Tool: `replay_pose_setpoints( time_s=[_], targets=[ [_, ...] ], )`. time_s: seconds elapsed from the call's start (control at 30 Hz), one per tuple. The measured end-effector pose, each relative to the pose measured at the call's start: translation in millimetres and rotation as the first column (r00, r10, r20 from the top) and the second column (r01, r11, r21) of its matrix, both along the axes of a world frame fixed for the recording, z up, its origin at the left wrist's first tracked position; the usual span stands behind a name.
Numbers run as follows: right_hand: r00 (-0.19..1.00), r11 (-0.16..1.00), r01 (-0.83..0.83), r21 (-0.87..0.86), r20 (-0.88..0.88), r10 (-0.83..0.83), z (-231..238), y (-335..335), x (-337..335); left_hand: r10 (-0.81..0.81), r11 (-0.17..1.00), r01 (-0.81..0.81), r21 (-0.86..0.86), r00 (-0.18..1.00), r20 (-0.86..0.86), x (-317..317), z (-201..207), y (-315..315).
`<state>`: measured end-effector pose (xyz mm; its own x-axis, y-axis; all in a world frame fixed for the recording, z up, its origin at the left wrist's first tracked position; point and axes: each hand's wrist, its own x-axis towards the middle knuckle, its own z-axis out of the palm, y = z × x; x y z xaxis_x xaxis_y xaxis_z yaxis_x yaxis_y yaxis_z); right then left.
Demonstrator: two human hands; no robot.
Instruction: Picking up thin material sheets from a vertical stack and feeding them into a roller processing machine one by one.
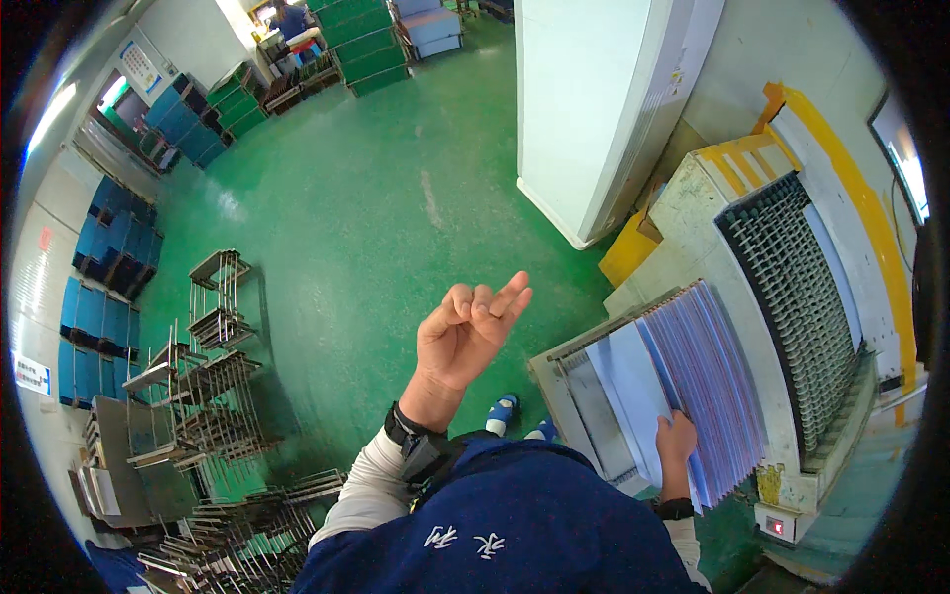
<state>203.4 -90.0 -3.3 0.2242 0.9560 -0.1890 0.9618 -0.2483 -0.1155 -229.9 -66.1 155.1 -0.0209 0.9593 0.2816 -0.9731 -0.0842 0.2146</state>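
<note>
My left hand (463, 337) is raised over the green floor with nothing in it. Its index and middle fingers stretch out while the others curl in toward the palm. At the right, a row of thin flat panels (708, 381) with pale blue and pinkish edges stands packed on edge in a tray. The nearest panel, a pale blue one (633, 381), leans away from the row toward the left. My right hand (677, 438) has its fingers bent over this panel's edge, where it meets the row; the fingertips are partly hidden.
Beside the row stands a pale machine with a roller conveyor (797, 307). A tall white cabinet (584, 109) is ahead. Metal racks (198, 396) stand on the left; blue crates (104, 312) line the wall. Green crates (361, 45) are stacked far back, near a person (289, 22).
</note>
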Motion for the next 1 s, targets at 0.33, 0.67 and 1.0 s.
replay_pose_setpoints(
  time_s=[0.33,0.67,1.0],
  targets=[
    [0.999,0.999,-0.01,0.043,-0.053,0.012,28.1,-0.8,11.7,0.002,0.999,0.001,0.054,0.998,-0.069,0.1,3.7,13.1],
    [0.988,0.963,0.098,0.251,-0.142,-0.064,212.7,-35.2,69.9,-0.085,0.993,0.087,0.079,0.996,-0.029,23.9,0.1,41.3],
    [0.087,0.532,0.841,0.093,-0.996,0.037,197.5,-60.4,169.5,-0.155,0.988,0.155,0.015,0.987,-0.036,47.7,0.7,58.5]
  ],
)
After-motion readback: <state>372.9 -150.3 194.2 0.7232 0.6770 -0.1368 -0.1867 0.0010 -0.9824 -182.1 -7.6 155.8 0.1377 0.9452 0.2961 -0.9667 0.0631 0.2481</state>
